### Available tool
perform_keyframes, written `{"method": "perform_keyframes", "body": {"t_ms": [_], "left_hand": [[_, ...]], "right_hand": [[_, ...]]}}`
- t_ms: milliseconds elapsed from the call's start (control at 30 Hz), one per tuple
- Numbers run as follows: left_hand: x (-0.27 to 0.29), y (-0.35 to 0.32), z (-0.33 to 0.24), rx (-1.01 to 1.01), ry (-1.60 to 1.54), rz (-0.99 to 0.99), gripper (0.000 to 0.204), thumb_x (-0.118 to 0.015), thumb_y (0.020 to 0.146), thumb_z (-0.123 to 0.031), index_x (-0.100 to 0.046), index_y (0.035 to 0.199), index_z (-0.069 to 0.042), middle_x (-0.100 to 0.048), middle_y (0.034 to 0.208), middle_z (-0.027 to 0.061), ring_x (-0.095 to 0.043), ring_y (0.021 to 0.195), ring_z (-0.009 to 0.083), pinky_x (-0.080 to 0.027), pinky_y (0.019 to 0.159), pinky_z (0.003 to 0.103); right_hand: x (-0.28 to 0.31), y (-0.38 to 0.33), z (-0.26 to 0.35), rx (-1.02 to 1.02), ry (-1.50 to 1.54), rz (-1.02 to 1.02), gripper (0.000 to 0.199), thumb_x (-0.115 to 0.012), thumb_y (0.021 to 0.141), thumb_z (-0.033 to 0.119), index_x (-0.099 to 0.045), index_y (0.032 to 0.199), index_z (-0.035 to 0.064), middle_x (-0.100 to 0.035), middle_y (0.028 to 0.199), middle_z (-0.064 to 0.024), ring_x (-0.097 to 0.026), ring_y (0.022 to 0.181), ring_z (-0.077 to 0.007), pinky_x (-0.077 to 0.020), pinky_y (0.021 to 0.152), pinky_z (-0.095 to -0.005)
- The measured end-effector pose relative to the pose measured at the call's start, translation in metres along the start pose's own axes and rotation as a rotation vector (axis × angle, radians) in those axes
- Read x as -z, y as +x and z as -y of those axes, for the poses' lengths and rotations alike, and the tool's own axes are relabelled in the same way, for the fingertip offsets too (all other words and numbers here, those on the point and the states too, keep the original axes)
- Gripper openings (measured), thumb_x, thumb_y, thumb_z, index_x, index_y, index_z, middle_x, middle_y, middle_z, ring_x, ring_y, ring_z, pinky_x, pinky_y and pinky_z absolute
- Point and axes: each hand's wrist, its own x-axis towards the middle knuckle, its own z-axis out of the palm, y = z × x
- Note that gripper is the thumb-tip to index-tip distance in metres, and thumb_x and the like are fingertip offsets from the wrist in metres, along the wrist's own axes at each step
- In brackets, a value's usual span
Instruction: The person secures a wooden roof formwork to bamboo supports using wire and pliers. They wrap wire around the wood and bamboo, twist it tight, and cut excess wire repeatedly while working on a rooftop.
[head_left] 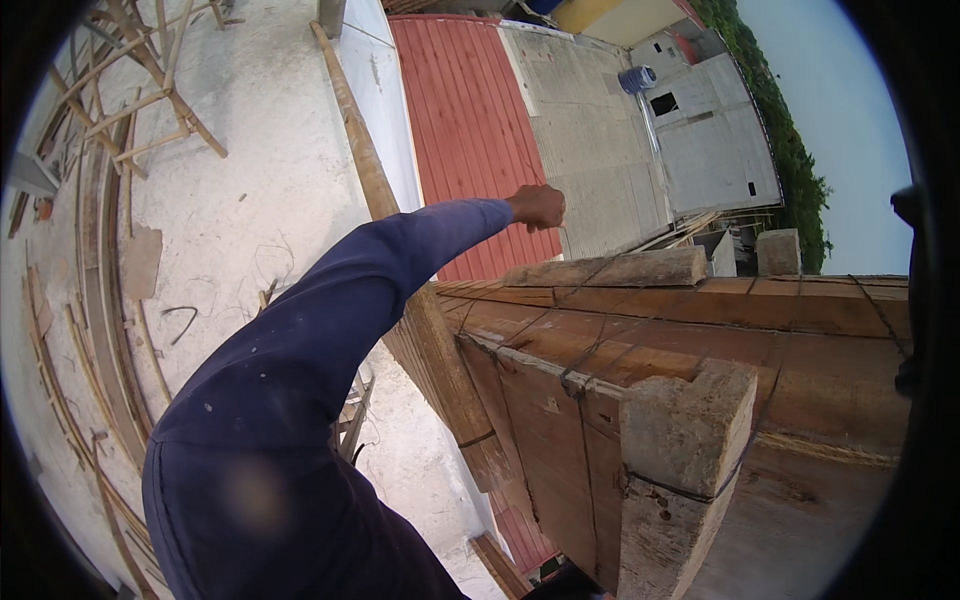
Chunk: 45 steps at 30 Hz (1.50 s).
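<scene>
My left arm, in a dark blue sleeve (300, 320), reaches up and across the view. My left hand (540, 207) is closed in a fist beyond a long wooden pole (365, 140); what it holds, if anything, is hidden. Nearest below the hand is a formwork of brown boards (620, 325), bound with thin dark wire (790, 345). A short timber block (610, 268) lies along its far edge. Closer to me, a thick, rough timber (680, 430) stands against a plywood panel (550, 410), with wire around it. My right hand does not show.
Past the edge lie a red corrugated roof (460, 110) and a grey roof (590, 140), both lower down. On the left, a pale concrete floor (265, 130) carries bamboo trestles (150, 95), long planks (95, 230) and a bent rod (183, 322).
</scene>
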Motion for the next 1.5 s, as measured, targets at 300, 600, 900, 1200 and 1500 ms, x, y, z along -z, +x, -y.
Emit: {"method": "perform_keyframes", "body": {"t_ms": [300, 600, 900, 1200, 1500], "left_hand": [[0.000, -0.095, 0.064, 0.109, -0.069, 0.280, 0.017, -0.063, 0.092, -0.016, -0.073, 0.087, -0.004, -0.064, 0.064, 0.0084, -0.059, 0.051, 0.0209, -0.043, 0.049, 0.040], [-0.039, -0.101, 0.017, -0.083, 0.658, 0.444, 0.016, -0.074, 0.084, -0.015, -0.080, 0.097, -0.008, -0.073, 0.080, 0.0129, -0.068, 0.071, 0.0315, -0.051, 0.061, 0.049], [-0.017, -0.136, -0.010, 0.286, 0.074, 0.701, 0.035, -0.061, 0.099, -0.014, -0.065, 0.121, 0.012, -0.076, 0.100, 0.0220, -0.076, 0.083, 0.0337, -0.064, 0.071, 0.042], [-0.039, -0.129, -0.011, 0.237, 0.279, 0.650, 0.023, -0.061, 0.095, -0.008, -0.070, 0.107, 0.009, -0.073, 0.082, 0.0192, -0.072, 0.065, 0.0305, -0.060, 0.057, 0.037], [-0.030, -0.131, 0.003, 0.148, 0.302, 0.727, 0.026, -0.067, 0.090, -0.026, -0.076, 0.096, -0.002, -0.077, 0.083, 0.0124, -0.075, 0.072, 0.0213, -0.058, 0.058, 0.036]], "right_hand": [[0.047, -0.040, -0.025, -0.017, 0.021, -0.005, 0.024, -0.060, 0.104, 0.026, -0.061, 0.092, 0.0060, -0.054, 0.072, -0.0026, -0.052, 0.062, -0.0133, -0.0413, 0.055, -0.0312], [0.088, -0.118, -0.055, -0.058, 0.146, -0.025, 0.023, -0.060, 0.104, 0.026, -0.061, 0.090, 0.0066, -0.053, 0.070, -0.0014, -0.051, 0.060, -0.0119, -0.0407, 0.054, -0.0299], [0.098, -0.219, -0.087, -0.134, 0.453, 0.088, 0.023, -0.061, 0.104, 0.025, -0.061, 0.089, 0.0073, -0.052, 0.068, -0.0001, -0.050, 0.058, -0.0105, -0.0401, 0.053, -0.0285], [0.061, -0.370, -0.046, -0.392, 1.006, 0.148, 0.028, -0.070, 0.101, 0.029, -0.069, 0.115, 0.0043, -0.063, 0.087, 0.0017, -0.058, 0.073, -0.0072, -0.0488, 0.068, -0.0200], [0.018, -0.387, 0.033, -0.435, 1.312, 0.128, 0.022, -0.068, 0.101, 0.026, -0.061, 0.117, 0.0129, -0.064, 0.114, -0.0042, -0.065, 0.102, -0.0176, -0.0588, 0.089, -0.0411]]}}
